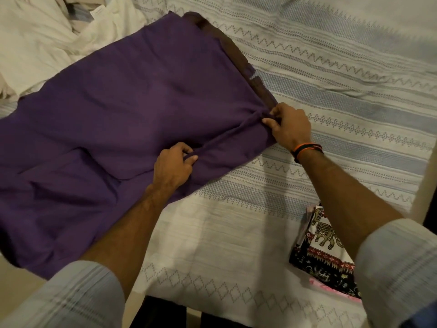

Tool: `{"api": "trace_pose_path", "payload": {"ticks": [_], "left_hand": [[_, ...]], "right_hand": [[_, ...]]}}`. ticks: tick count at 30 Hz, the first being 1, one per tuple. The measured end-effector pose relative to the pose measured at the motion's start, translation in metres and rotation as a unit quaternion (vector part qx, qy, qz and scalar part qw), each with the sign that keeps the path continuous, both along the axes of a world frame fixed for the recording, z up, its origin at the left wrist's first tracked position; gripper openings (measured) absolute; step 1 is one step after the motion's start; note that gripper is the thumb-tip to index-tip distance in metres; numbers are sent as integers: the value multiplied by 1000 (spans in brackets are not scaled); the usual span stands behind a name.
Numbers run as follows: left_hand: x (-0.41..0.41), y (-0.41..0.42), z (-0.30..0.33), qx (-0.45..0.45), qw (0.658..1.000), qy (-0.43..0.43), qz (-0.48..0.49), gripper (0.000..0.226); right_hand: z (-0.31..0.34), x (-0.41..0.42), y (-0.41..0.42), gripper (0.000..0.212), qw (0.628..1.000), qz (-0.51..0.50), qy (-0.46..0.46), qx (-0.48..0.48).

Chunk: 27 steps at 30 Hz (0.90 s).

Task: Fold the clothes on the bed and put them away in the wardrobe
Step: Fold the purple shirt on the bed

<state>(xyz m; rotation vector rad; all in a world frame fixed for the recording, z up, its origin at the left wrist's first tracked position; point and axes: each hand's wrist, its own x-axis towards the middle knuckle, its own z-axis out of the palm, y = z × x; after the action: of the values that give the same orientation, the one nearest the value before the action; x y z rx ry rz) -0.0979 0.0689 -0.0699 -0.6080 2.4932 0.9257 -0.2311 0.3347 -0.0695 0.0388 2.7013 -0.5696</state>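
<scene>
Purple garment (113,119) lies spread flat across the left half of the bed (331,95), running diagonally from near-left to far-centre. A dark brown band (233,52) runs along its far-right edge.

Left hand (173,165) sits on the garment's near-right part, thumb and fingers pinched together on a raised ridge of purple cloth. Right hand (289,126) is at the garment's right corner, just beside the end of the brown band, fingers curled and clamped on the same ridge. The ridge runs taut between the two hands. Right wrist carries orange and black bands (307,150). Both forearms bare, pale striped sleeves (78,299) pushed up near the elbows.

Bed cover is white with pale blue stripes and zigzag/diamond weave.

Far-left: heap of white clothes (47,36), unfolded, its near edge touching the purple garment.

Near-right: folded elephant-print cloth (324,245) in black, white and red, resting on something pink (331,288), partly hidden by the right forearm. Well apart from the purple garment.
</scene>
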Motion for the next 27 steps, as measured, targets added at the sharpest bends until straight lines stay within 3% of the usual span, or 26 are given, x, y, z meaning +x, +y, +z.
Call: {"api": "trace_pose_path", "payload": {"ticks": [6, 9, 12, 15, 17, 20, 22, 25, 27], "left_hand": [[-3, 2, 2, -2, 998, 50, 27, 18], [1, 3, 1, -25, 998, 47, 15, 24], [11, 7, 4, -93, 987, 130, -12, 18], [25, 13, 3, -76, 983, 161, -52, 16], [34, 14, -1, -52, 987, 130, -83, 19], [43, 15, -6, -46, 991, 77, -98, 48], [46, 14, -7, -52, 990, 64, -113, 65], [49, 13, -7, -76, 984, 32, -159, 85], [49, 13, -4, -81, 980, 11, -180, 89]], "right_hand": [[0, 10, -13, 23, 990, -109, 68, -61], [3, 18, -18, 15, 983, 8, 178, 43], [7, 37, -25, 7, 953, 162, 254, -35], [3, 59, -30, 10, 948, 239, 190, -89], [-6, 65, -31, 27, 960, 233, 134, -76], [-15, 62, -30, 57, 982, 169, 79, -12], [-16, 56, -32, 66, 991, 126, 37, 34], [-11, 49, -35, 61, 990, 117, 29, 70], [-1, 50, -39, 44, 988, 106, 106, 48]]}}
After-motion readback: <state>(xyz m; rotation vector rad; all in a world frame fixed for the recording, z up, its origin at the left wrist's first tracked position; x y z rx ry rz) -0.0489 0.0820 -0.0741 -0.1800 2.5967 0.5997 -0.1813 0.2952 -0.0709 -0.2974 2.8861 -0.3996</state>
